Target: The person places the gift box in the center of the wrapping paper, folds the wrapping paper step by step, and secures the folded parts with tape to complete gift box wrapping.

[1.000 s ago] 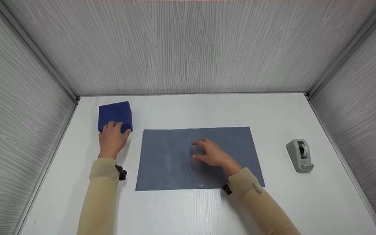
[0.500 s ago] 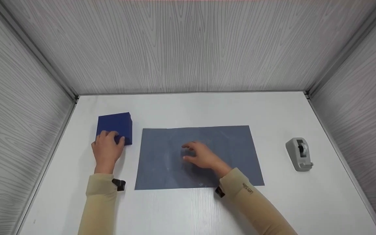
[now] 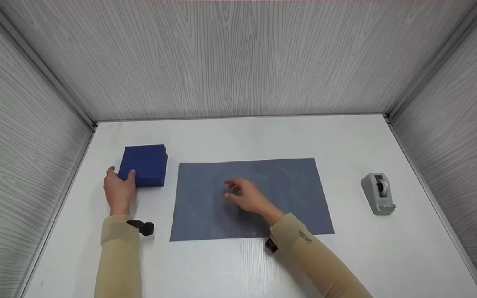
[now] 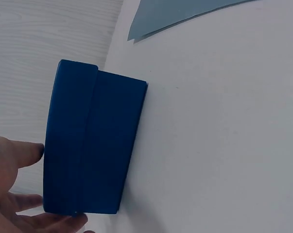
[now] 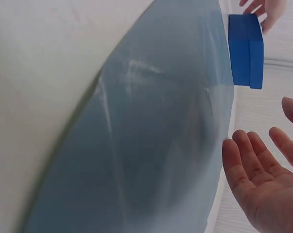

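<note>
In the head view my left hand (image 3: 118,192) is at the near left corner of a dark blue lidded box (image 3: 144,165). My thumb touches the lid's edge and fairly straight fingers lie along the left side, as the left wrist view also shows of the box (image 4: 88,141). The box lies flat on the white table. Above a glossy grey-blue sheet (image 3: 292,194), spread out in the middle, hovers my right hand (image 3: 246,196). Its fingers are loosely bent and hold nothing; the right wrist view shows the palm of the same hand (image 5: 267,189).
A grey tape dispenser (image 3: 378,194) with a roll in it stands at the right of the white table (image 3: 205,269). Wood-grain panels (image 3: 238,58) enclose the back and both sides. Light creases run across the sheet (image 5: 146,145).
The box has come nearer and turned slightly. My left hand has shifted from the box's near top edge to its left corner. The right hand has drifted left over the sheet.
</note>
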A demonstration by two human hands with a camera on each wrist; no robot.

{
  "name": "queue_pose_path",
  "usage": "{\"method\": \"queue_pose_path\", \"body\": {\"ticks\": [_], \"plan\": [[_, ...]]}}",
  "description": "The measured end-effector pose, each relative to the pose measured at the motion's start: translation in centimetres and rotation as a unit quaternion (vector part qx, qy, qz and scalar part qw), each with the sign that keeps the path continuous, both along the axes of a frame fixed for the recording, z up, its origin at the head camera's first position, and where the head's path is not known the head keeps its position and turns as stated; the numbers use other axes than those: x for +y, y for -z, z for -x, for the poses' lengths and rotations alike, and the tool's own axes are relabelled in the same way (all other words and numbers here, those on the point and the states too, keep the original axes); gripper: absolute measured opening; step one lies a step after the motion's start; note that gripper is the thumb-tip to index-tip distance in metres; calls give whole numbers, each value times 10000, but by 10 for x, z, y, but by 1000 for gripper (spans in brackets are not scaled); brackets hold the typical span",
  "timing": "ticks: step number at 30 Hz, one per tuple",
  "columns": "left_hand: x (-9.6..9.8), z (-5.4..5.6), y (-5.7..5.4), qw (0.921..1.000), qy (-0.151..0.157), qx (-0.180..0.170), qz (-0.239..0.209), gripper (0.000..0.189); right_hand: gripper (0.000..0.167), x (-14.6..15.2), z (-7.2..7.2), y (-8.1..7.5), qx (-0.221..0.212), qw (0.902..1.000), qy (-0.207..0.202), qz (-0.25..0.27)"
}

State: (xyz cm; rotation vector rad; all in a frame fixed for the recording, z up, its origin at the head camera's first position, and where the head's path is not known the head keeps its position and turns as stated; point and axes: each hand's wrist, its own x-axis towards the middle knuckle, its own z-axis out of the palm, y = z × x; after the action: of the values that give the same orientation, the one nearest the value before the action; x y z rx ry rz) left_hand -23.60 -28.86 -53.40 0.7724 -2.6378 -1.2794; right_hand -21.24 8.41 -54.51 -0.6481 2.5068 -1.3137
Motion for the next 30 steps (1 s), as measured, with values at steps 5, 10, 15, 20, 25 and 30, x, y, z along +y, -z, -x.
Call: {"method": "queue_pose_path", "body": {"ticks": [5, 10, 15, 20, 25, 30], "plan": [[-7, 0, 4, 9988, 105, -23, -474, 70, 45, -8, 0, 2, -95, 10000, -11, -4], [-9, -3, 3, 9976, 132, 3, -676, 69, 46, -18, -1, 4, -193, 9998, -52, -4], [-10, -12, 3, 9965, 146, -38, -823, 69, 46, -31, -5, 4, -306, 9993, -146, 136], [-11, -28, 5, 9959, 228, -178, -856, 72, 46, -44, -12, 7, -442, 9981, -302, 298], [-11, -43, 5, 9949, 443, -467, -772, 79, 46, -57, -19, 7, -567, 9970, -307, 418], [-8, -55, 0, 9935, 666, -778, -505, 77, 47, -70, -24, 9, -743, 9949, -351, 580]]}}
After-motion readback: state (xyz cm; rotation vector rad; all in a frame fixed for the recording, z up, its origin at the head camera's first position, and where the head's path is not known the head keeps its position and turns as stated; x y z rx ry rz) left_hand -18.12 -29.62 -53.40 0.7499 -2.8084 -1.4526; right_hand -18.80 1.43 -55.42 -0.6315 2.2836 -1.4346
